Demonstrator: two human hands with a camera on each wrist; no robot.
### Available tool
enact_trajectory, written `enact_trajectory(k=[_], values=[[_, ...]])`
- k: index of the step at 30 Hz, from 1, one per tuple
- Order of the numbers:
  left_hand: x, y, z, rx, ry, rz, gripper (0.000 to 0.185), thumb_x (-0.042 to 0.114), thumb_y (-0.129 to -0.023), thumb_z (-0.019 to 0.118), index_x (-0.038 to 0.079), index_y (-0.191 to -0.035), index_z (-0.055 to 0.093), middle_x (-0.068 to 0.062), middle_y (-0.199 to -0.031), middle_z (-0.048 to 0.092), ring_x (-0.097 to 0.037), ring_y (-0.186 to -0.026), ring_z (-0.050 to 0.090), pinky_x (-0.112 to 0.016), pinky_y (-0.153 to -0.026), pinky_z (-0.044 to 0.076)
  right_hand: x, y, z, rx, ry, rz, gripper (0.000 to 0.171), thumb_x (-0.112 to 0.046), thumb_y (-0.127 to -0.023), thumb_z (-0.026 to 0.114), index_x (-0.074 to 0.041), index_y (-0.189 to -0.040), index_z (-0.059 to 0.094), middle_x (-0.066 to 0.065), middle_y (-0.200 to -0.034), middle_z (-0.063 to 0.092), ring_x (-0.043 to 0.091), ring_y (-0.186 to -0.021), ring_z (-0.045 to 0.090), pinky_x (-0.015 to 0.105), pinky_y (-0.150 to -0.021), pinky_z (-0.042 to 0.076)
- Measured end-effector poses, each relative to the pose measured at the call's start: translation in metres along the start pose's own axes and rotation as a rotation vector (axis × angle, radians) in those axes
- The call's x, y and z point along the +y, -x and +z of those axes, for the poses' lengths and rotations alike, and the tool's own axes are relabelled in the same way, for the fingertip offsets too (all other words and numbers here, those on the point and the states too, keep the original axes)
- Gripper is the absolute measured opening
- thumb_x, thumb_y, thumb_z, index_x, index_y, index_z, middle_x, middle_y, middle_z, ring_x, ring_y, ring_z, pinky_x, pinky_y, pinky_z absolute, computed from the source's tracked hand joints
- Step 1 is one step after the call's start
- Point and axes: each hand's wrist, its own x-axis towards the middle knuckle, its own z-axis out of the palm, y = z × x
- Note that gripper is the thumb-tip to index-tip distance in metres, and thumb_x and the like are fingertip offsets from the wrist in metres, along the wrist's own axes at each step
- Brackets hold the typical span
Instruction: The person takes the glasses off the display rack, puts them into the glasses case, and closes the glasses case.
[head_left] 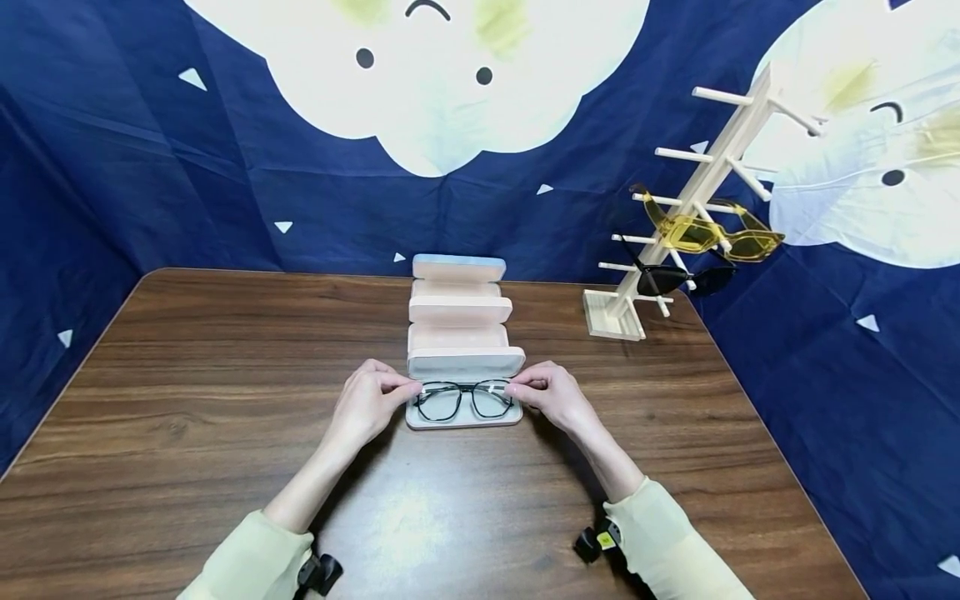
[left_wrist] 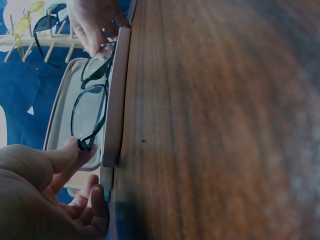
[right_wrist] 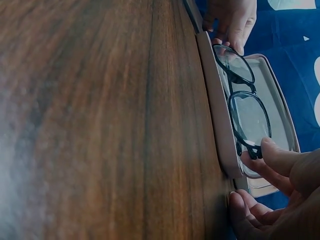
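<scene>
A pair of black-framed eyeglasses (head_left: 464, 387) lies at the nearest, open compartment of a pale multi-part glasses case (head_left: 465, 423). My left hand (head_left: 369, 402) pinches the left end of the frame between thumb and finger. At the opposite end, my right hand (head_left: 553, 395) pinches the frame the same way. Both wrist views show the eyeglasses (left_wrist: 90, 111) tilted over the case's tray, with a thumb on each hinge corner. The case's raised lid (right_wrist: 275, 80) stands behind the lenses.
Farther compartments of the case (head_left: 459, 312) stretch in a row toward the back edge. A wooden glasses rack (head_left: 615, 315) at the back right carries yellow glasses (head_left: 693, 234) and black sunglasses (head_left: 660, 281). Behind the brown table (head_left: 225, 400) hangs a blue cloth (head_left: 225, 192) with clouds.
</scene>
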Motion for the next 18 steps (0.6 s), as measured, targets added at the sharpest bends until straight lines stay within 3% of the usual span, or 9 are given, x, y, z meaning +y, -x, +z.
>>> enact_trajectory(k=[18], values=[[0.0032, 0.0001, 0.0009, -0.054, -0.038, -0.05, 0.017, 0.028, -0.093, 0.076, 0.016, -0.101, 0.084, -0.009, -0.11, 0.069, -0.03, -0.109, 0.063, -0.046, -0.088, 0.049, 0.0011, -0.0012, 0.0003, -0.003, -0.015, -0.001, 0.012, -0.015, -0.089, 0.081, -0.007, -0.098, 0.082, 0.011, -0.1, 0.07, 0.008, -0.079, 0.056, 0.017, -0.065, 0.047]])
